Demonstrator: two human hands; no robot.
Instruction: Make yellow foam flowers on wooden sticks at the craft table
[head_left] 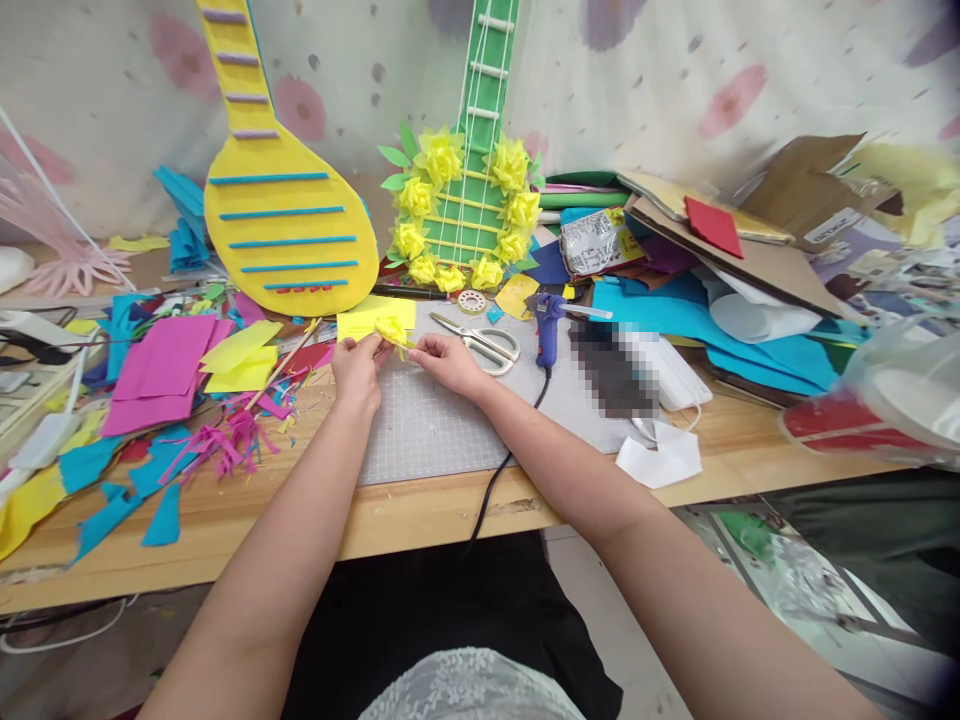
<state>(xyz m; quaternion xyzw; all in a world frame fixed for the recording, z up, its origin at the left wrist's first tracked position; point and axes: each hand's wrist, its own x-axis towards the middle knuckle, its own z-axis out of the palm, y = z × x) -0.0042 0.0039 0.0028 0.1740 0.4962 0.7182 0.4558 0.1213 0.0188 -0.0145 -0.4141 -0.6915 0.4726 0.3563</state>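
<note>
A yellow paper flower [391,328] is held between my two hands, above the far part of the grey cutting mat [420,430]. My left hand [358,370] pinches it from the left. The fingertips of my right hand [448,362] close on its lower right edge. Behind the flower lies a sheet of yellow paper [356,322]. Scissors [487,345] with pale handles rest on the mat just right of my right hand. Farther right is a blue hot glue gun [550,335], its black cord running toward the table's front edge.
A yellow paper guitar [292,215] and a green one [469,215] ringed with yellow flowers lean at the back. Paper scraps [157,370] cover the left side. Blue sheets [675,320], cardboard [757,245] and a red-and-white cup [855,420] crowd the right. A roll of tape [472,301] lies behind the scissors.
</note>
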